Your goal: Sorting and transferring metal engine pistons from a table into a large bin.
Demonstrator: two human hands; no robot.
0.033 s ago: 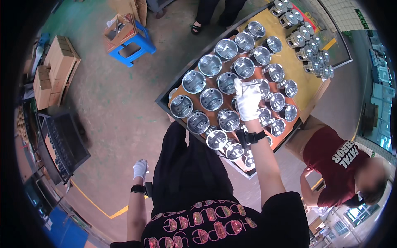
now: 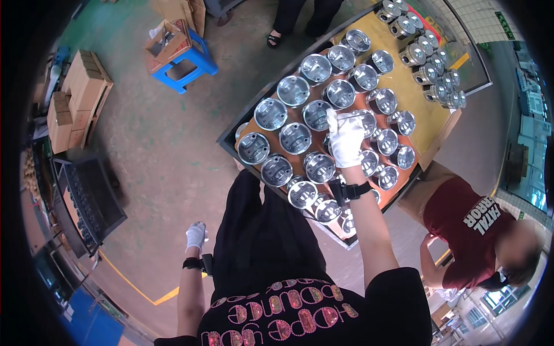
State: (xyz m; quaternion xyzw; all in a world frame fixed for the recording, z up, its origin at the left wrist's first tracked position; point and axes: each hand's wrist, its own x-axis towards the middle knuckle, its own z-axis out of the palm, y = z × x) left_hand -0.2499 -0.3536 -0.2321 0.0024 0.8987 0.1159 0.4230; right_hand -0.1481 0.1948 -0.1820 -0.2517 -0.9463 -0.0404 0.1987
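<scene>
My right hand (image 2: 345, 141), in a white glove, reaches over a bench crowded with shiny metal pistons. Its fingers are closed on a thin dark rod (image 2: 348, 117), which crosses above a piston (image 2: 365, 123) partly hidden by the glove. Left of the fingertips stands another piston (image 2: 317, 116), its round crown facing up. Down at my left side hangs my left hand (image 2: 197, 235), gloved too, apart from the bench. Its fingers are curled closed, and the inside of the palm is hidden.
More pistons (image 2: 427, 74) stand at the bench's far right on a yellowish board (image 2: 430, 124). A person in a dark red shirt (image 2: 467, 225) is close on the right; another person's legs (image 2: 294, 17) show beyond the bench. A blue stool (image 2: 199, 62) bears a carton.
</scene>
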